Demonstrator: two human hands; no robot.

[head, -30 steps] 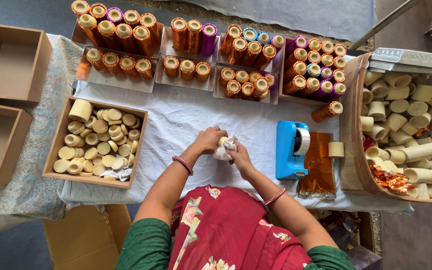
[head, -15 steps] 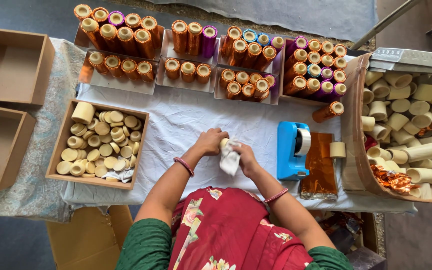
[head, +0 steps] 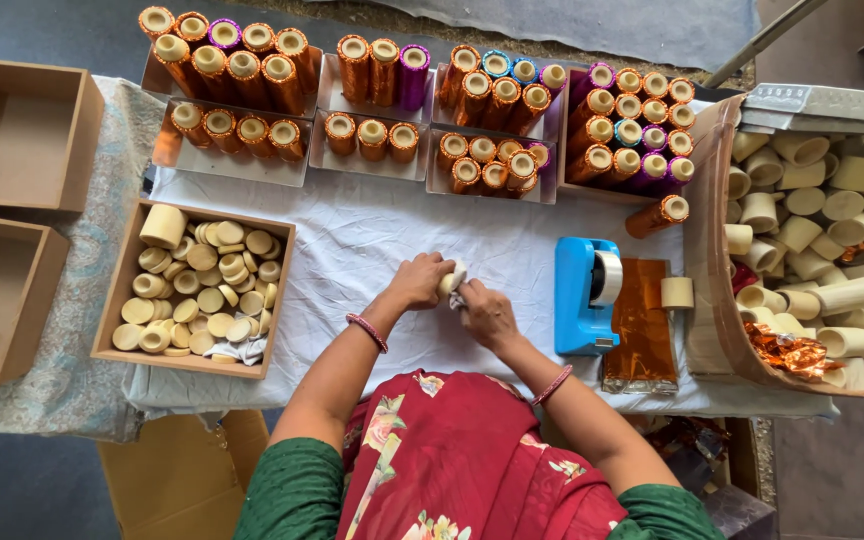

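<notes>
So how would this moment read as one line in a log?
left hand: holds cream tube | right hand: wipes it with white cloth | blue tape dispenser: beside

Bare cloth [head: 372, 250] between box [head: 277, 300] and dispenser [head: 584, 295]

small pale roll [head: 451, 279]: mostly covered by both hands, mid-frame; shape unclear.
white cloth [head: 459, 296]: only a scrap shows under the right hand [head: 489, 313].
basket of pale tubes [head: 704, 300]: cut off at right edge.
empty cardboard boxes [head: 22, 135]: cropped at left edge.
surface [head: 372, 240]: near edge hidden by the person's body.
</notes>
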